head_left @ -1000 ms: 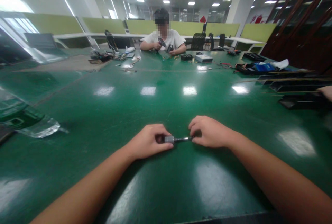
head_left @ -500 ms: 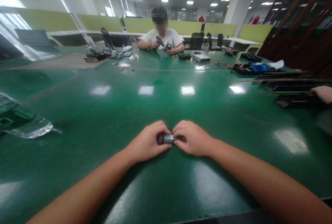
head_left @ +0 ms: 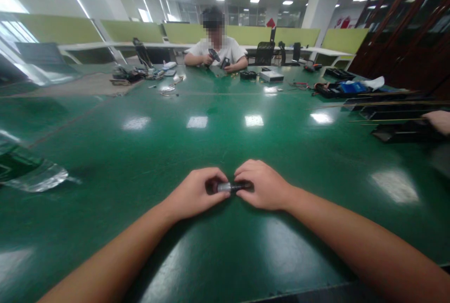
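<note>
Close above the green table, my two hands face each other around a small silver-and-black cylinder [head_left: 224, 187]. Its exact kind is too blurred to tell. My left hand [head_left: 197, 191] is closed, thumb and fingers pinching the silver part. On the other side, the fingers of my right hand [head_left: 263, 185] curl around the dark end, which runs into the palm. Both ends of the piece are partly hidden by my fingers. A narrow gap separates the fingertips of the two hands.
A clear plastic bottle [head_left: 35, 172] lies at left on the green table [head_left: 225, 144]. Across sits a person [head_left: 215, 50] holding a dark tool and a small part. Black trays [head_left: 397, 129] and another person's hand [head_left: 439, 120] are at right. Tools and wires lie farther back.
My hands have moved slightly apart, the left one leftward. More of the dark part shows between them. The silver part shows narrower than before. The view has shifted a little.
</note>
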A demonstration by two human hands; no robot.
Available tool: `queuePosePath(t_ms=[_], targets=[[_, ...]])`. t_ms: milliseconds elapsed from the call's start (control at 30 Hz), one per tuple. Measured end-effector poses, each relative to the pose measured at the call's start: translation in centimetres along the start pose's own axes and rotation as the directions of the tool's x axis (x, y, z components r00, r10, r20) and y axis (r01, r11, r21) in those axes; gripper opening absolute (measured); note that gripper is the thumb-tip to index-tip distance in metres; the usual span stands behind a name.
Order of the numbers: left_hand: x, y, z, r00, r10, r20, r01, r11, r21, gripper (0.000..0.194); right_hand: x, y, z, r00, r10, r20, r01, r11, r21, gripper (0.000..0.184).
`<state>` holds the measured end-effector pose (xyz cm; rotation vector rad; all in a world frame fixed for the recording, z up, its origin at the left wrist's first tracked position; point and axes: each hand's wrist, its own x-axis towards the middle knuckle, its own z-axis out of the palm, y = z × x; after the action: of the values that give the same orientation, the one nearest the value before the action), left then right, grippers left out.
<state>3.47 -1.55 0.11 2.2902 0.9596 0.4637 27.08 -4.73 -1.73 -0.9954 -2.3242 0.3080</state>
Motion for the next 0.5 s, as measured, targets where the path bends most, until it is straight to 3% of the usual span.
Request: queuePosePath(t_ms=[500], targets=[[0.12, 0.31, 0.24, 0.999, 0.031, -0.025, -0.031, 0.999, 0.013, 0.016, 0.0, 0.0, 0.4, 0.999, -0.025, -0.029, 0.026, 0.999, 0.032, 0.014]])
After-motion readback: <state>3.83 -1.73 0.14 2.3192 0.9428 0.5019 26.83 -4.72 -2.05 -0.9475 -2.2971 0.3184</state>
